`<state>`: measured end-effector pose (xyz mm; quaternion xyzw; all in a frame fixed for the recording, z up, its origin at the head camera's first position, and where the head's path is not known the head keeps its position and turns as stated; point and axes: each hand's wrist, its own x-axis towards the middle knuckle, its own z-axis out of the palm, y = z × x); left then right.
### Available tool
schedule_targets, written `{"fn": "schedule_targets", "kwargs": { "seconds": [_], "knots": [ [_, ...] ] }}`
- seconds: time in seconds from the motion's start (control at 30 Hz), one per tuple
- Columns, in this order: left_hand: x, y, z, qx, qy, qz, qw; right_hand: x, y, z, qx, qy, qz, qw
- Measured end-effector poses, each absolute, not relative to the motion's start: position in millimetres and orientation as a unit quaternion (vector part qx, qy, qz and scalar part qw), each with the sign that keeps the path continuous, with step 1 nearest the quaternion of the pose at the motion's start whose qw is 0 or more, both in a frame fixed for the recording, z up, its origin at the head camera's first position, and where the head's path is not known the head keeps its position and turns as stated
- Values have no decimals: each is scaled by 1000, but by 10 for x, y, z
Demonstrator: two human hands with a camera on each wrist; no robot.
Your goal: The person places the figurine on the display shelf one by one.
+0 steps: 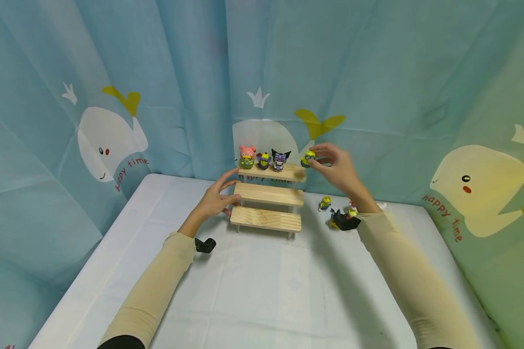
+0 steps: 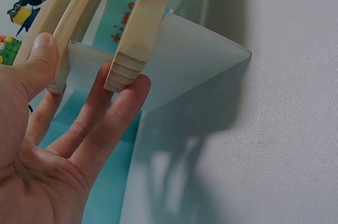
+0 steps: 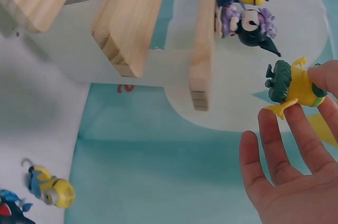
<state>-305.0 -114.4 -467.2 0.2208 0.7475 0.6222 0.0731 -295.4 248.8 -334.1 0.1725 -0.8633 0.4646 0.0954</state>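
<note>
My left hand (image 1: 213, 198) holds the left end of a three-tier wooden display stand (image 1: 268, 194); in the left wrist view its thumb and fingers (image 2: 95, 134) lie against the board ends. A pink-hooded figurine (image 1: 247, 156), a purple-and-yellow figurine (image 1: 264, 161) and a black-and-purple figurine (image 1: 279, 160) stand in a row on the top board. Just off that board's right end, my right hand (image 1: 335, 167) pinches a yellow-and-green Minion figurine (image 1: 308, 158) in the air. The right wrist view shows this Minion figurine (image 3: 298, 85) between thumb and fingers, its dark green part facing the stand.
Right of the stand, a blue-and-yellow Minion figurine (image 1: 325, 202) and several other figurines lie on the white tabletop (image 1: 262, 291), partly hidden by the right wrist's black camera (image 1: 346, 221). A blue-green curtain (image 1: 375, 87) with printed whales hangs close behind the stand.
</note>
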Motion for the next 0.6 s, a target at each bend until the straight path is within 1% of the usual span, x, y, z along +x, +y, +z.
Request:
{"fn": "schedule_targets", "kwargs": {
  "seconds": [0.3,0.47,0.6],
  "knots": [
    [-3036,-1137,-4632,215,744,628,84,-3080,2376,-3485,168,-855,485,81],
    [-3056,-1130,-4681,221,748,622,69,-3124,2341,-3547,171,-851,491,70],
    [-3056,-1131,-4673,219,748,622,70,-3159,2316,-3589,167,-855,487,66]
  ]
}}
